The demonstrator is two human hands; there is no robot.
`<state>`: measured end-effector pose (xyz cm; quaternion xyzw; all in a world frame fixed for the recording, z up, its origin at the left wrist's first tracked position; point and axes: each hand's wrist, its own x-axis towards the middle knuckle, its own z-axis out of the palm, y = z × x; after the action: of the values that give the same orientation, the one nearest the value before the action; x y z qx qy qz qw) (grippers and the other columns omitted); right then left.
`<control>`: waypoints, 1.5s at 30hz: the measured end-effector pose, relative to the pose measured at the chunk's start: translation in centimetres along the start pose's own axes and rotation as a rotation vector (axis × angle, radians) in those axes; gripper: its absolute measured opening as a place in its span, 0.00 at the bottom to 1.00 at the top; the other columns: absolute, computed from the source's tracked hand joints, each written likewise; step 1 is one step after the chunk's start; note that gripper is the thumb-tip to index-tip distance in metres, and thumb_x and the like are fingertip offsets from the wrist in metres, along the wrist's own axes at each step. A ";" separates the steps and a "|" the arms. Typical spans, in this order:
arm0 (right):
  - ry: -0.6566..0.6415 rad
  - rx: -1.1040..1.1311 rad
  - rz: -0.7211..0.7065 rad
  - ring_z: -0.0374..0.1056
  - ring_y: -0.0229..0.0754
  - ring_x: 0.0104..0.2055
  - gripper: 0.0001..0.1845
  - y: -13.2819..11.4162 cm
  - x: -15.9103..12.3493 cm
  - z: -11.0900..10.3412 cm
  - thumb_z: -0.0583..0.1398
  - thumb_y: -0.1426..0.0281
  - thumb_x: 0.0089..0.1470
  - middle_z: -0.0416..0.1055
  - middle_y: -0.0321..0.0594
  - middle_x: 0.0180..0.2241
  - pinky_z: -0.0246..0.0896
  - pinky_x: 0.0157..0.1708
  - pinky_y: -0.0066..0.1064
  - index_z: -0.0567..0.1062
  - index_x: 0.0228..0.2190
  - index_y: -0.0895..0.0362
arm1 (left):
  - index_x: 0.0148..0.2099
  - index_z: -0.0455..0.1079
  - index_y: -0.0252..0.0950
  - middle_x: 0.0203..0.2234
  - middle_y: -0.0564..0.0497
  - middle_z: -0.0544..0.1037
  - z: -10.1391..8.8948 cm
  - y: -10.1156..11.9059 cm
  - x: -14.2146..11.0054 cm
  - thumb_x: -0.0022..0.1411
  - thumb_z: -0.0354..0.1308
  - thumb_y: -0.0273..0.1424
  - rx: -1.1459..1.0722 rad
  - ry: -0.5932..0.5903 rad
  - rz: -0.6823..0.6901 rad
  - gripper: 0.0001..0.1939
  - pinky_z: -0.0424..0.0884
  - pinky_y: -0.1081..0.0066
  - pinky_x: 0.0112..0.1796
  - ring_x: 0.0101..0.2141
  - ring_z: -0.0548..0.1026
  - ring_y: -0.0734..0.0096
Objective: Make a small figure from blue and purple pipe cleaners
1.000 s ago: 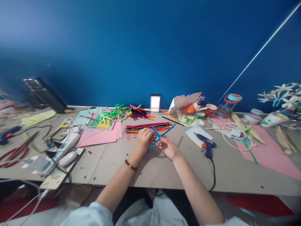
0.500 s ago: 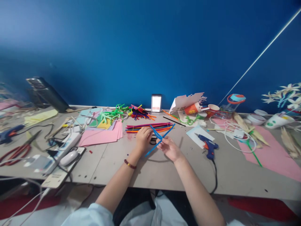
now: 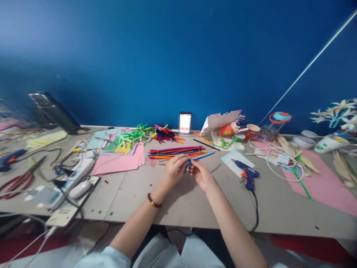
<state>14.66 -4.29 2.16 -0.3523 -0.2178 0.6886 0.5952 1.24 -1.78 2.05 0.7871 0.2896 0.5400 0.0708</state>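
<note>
Both my hands meet over the grey table (image 3: 178, 208), just in front of a bundle of coloured pipe cleaners (image 3: 175, 151). My left hand (image 3: 175, 169) is closed in a pinch on a blue pipe cleaner (image 3: 202, 157). My right hand (image 3: 201, 175) pinches the same blue pipe cleaner from the other side, fingertips almost touching the left ones. The free end of the blue pipe cleaner sticks out to the right and away from me. A bead bracelet sits on my left wrist.
A blue glue gun (image 3: 247, 174) with its cord lies right of my hands. Pink paper sheets (image 3: 119, 162), a power strip (image 3: 71, 180) and red scissors (image 3: 16, 182) lie left. Bent pipe cleaners (image 3: 145, 134), paper cups (image 3: 237, 129) and a phone (image 3: 184, 123) stand along the back.
The blue pipe cleaner stood crossed in an X between my hands; now it is drawn together and my fingertips have closed on one point of it.
</note>
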 end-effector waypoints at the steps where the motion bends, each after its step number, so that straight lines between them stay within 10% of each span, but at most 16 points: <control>1: -0.007 0.005 -0.006 0.60 0.31 0.20 0.14 0.0 -0.1 0.0 0.69 0.67 0.37 0.64 0.29 0.17 0.52 0.19 0.25 0.69 0.19 0.57 | 0.46 0.70 0.37 0.40 0.45 0.77 0.0 0.1 0.0 0.63 0.50 0.25 -0.029 -0.014 -0.009 0.12 0.73 0.66 0.41 0.41 0.75 0.68; 16: -0.034 -0.184 -0.266 0.56 0.31 0.21 0.09 0.4 0.1 0.0 0.66 0.66 0.43 0.65 0.30 0.20 0.49 0.21 0.25 0.74 0.26 0.56 | 0.46 0.71 0.37 0.35 0.46 0.78 -0.2 0.4 -0.1 0.61 0.53 0.24 -0.039 0.015 0.020 0.12 0.72 0.70 0.34 0.35 0.75 0.70; 29: 0.070 -0.507 -0.485 0.63 0.36 0.25 0.14 0.4 -0.5 0.4 0.66 0.63 0.42 0.71 0.36 0.26 0.59 0.23 0.27 0.75 0.32 0.56 | 0.32 0.76 0.31 0.18 0.52 0.73 0.4 0.6 0.3 0.54 0.60 0.40 -0.721 -0.004 -0.813 0.15 0.62 0.77 0.21 0.19 0.65 0.79; 45: 0.210 -0.520 -0.455 0.64 0.34 0.23 0.19 0.6 0.2 -0.1 0.63 0.57 0.44 0.71 0.38 0.28 0.52 0.15 0.22 0.74 0.35 0.58 | 0.27 0.73 0.31 0.20 0.50 0.76 0.8 0.5 0.4 0.42 0.68 0.35 -0.860 -0.071 -0.993 0.13 0.61 0.78 0.22 0.21 0.70 0.77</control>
<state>14.33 -4.24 1.62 -0.5033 -0.3963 0.4202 0.6427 2.27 -1.80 2.27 0.4787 0.3745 0.4845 0.6292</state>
